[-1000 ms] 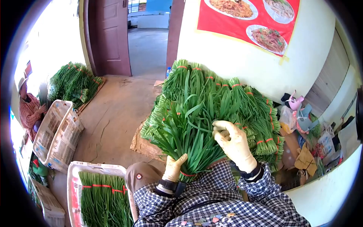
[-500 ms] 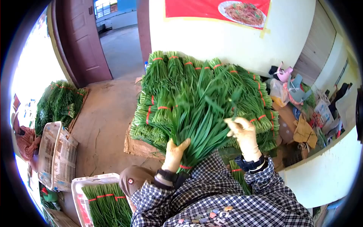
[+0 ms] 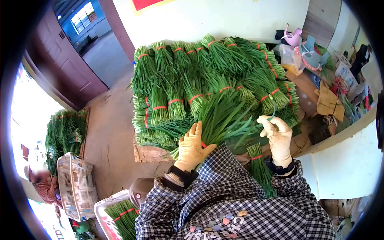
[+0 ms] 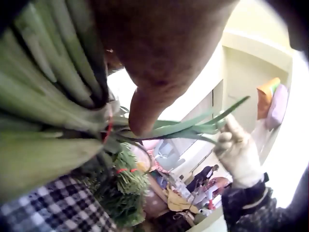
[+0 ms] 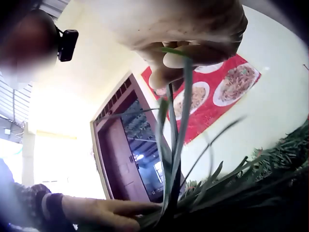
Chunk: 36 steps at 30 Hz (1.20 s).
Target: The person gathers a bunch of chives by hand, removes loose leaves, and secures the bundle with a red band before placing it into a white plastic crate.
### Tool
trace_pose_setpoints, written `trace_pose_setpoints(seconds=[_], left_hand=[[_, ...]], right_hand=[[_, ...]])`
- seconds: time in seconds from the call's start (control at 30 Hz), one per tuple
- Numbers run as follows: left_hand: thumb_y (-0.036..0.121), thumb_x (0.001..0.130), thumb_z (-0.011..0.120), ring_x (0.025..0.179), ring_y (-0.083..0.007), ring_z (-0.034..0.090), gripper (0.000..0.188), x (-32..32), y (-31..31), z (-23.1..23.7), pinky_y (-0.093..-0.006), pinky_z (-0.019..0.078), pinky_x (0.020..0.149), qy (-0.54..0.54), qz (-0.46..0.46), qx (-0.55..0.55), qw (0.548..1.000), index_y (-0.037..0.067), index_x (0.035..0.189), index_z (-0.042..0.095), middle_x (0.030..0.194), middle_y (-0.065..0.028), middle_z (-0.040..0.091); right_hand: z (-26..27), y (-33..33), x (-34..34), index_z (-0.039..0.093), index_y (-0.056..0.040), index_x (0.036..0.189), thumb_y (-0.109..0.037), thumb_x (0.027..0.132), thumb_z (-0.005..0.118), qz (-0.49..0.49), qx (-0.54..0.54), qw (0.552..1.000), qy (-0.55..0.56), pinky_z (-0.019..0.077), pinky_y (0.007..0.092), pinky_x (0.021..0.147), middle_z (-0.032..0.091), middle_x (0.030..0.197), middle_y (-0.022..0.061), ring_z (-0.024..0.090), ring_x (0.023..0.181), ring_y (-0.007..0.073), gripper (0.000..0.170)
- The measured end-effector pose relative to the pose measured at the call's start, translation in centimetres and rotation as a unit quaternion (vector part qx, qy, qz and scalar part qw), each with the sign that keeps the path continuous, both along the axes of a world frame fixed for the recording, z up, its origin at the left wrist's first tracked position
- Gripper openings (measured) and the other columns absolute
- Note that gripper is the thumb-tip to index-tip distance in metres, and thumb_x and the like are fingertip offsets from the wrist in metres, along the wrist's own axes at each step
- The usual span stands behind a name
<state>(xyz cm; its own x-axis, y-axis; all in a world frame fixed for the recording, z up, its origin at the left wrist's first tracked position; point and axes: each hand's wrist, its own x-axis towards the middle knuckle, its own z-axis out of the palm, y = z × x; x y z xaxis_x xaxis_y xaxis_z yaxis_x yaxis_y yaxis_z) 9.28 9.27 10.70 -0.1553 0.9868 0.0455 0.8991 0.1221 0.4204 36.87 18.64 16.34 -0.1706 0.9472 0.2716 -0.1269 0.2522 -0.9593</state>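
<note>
My gloved left hand (image 3: 191,149) grips a leafy bunch of garlic chives (image 3: 224,116) near its red band (image 3: 203,145), in front of my checked top. The leaves fan out forward and right. Beside their tips is my gloved right hand (image 3: 279,140), thumb and fingers pinching a thin chive leaf (image 3: 273,110). In the left wrist view, a few long leaves (image 4: 183,130) stretch from the bunch to the right hand (image 4: 241,154). The right wrist view has leaves (image 5: 176,130) rising to the curled right fingers (image 5: 166,72).
A large pile of banded chive bunches (image 3: 160,88) lies ahead against the wall. Another bunch (image 3: 261,168) lies by my right forearm. Crates (image 3: 80,192) stand left, near a person (image 3: 46,186) and a second pile (image 3: 64,138). Bags and clutter (image 3: 330,100) fill the right side.
The head view has tilted down and turned right. The bunch has tipped further right, with the left hand's fingers across its base. The right hand has moved right and now pinches a leaf.
</note>
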Motion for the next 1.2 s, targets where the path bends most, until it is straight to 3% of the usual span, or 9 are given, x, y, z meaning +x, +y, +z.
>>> trace_pose_setpoints(seconds=[0.33,0.53,0.6,0.67,0.77,0.9,0.97,1.03,1.2], left_hand=[[0.035,0.088,0.076,0.136,-0.0443,0.050,0.096,-2.2,-2.3,-0.7,-0.0538,0.0379,0.115,0.022,-0.016,-0.021,0.999,0.004,0.164,0.026,0.163,-0.0199,0.041],[0.036,0.082,0.080,0.133,-0.0417,0.052,0.097,-1.3,-2.9,-2.2,-0.0534,0.0387,0.113,0.036,0.051,0.039,0.997,0.008,0.162,0.033,0.160,-0.0157,0.045],[0.035,0.080,0.079,0.128,-0.0382,0.055,0.094,-1.2,-2.9,-3.2,-0.0542,0.0404,0.108,0.041,0.040,0.079,0.995,0.008,0.159,0.038,0.159,-0.0141,0.047],[0.034,0.077,0.080,0.128,-0.0375,0.056,0.095,-0.8,-2.8,-3.4,-0.0534,0.0409,0.107,0.087,0.049,0.089,0.991,0.009,0.159,0.039,0.159,-0.0138,0.048],[0.034,0.077,0.080,0.127,-0.0383,0.057,0.093,-1.2,-2.8,-4.0,-0.0550,0.0421,0.107,0.063,0.059,0.099,0.991,0.009,0.158,0.041,0.157,-0.0151,0.049],[0.013,0.080,0.083,0.140,-0.0394,0.050,0.095,-4.3,-4.0,-5.5,-0.0444,0.0392,0.119,-0.136,0.012,0.167,0.977,0.002,0.160,0.034,0.154,-0.0247,0.049],[-0.006,0.084,0.077,0.151,-0.0272,0.034,0.103,-5.6,-4.6,-7.7,-0.0376,0.0304,0.124,-0.220,0.008,0.191,0.957,0.001,0.167,0.017,0.168,-0.0191,0.029],[-0.005,0.087,0.076,0.150,-0.0258,0.034,0.102,-5.9,-5.3,-8.1,-0.0359,0.0315,0.122,-0.369,0.040,0.149,0.916,0.002,0.167,0.014,0.168,-0.0184,0.028],[0.003,0.086,0.081,0.125,-0.0228,0.056,0.096,-6.4,-4.8,-4.7,-0.0331,0.0466,0.109,-0.450,0.087,0.013,0.889,-0.004,0.163,0.024,0.148,-0.0162,0.053]], right_hand=[[1.8,-3.9,-1.9,0.074,0.0040,0.106,-0.007,0.098,0.073,0.163,0.141,0.976,-0.033,0.0618,0.0272,0.069,0.078,0.101,0.0149,0.077,0.081,0.0189,0.014],[2.0,-5.8,-4.0,0.075,-0.0007,0.104,-0.007,0.095,0.076,0.187,0.291,0.938,-0.008,0.0629,0.0281,0.066,0.078,0.093,0.0107,0.077,0.078,0.0170,0.011],[3.7,-7.1,-3.9,0.076,-0.0040,0.106,0.000,0.091,0.075,0.173,0.391,0.894,-0.132,0.0574,0.0233,0.056,0.079,0.090,0.0077,0.072,0.069,0.0114,0.015],[4.8,-7.7,-3.3,0.077,-0.0119,0.106,-0.016,0.097,0.075,0.157,0.376,0.906,-0.116,0.0550,0.0279,0.051,0.079,0.091,0.0049,0.072,0.067,0.0172,0.011],[6.2,-7.0,-1.8,0.075,-0.0007,0.101,-0.014,0.098,0.074,0.148,0.304,0.940,0.033,0.0601,0.0282,0.057,0.079,0.091,0.0109,0.074,0.070,0.0158,0.014],[9.9,-4.5,4.5,0.074,0.0013,0.107,-0.025,0.102,0.071,0.042,-0.016,0.995,-0.092,0.0560,0.0254,0.069,0.076,0.094,0.0087,0.073,0.077,0.0147,0.028],[6.9,-2.1,8.9,0.075,-0.0018,0.108,-0.029,0.101,0.071,0.021,-0.036,0.990,-0.138,0.0537,0.0245,0.067,0.076,0.094,0.0060,0.070,0.077,0.0116,0.028],[3.4,-1.6,13.6,0.076,-0.0036,0.105,-0.029,0.101,0.071,0.003,-0.123,0.975,-0.186,0.0526,0.0242,0.068,0.075,0.092,0.0049,0.069,0.078,0.0105,0.026],[-5.6,-4.9,24.9,0.074,-0.0014,0.098,-0.029,0.101,0.071,-0.038,-0.265,0.885,-0.381,0.0529,0.0274,0.066,0.074,0.086,0.0027,0.069,0.072,0.0112,0.028]])
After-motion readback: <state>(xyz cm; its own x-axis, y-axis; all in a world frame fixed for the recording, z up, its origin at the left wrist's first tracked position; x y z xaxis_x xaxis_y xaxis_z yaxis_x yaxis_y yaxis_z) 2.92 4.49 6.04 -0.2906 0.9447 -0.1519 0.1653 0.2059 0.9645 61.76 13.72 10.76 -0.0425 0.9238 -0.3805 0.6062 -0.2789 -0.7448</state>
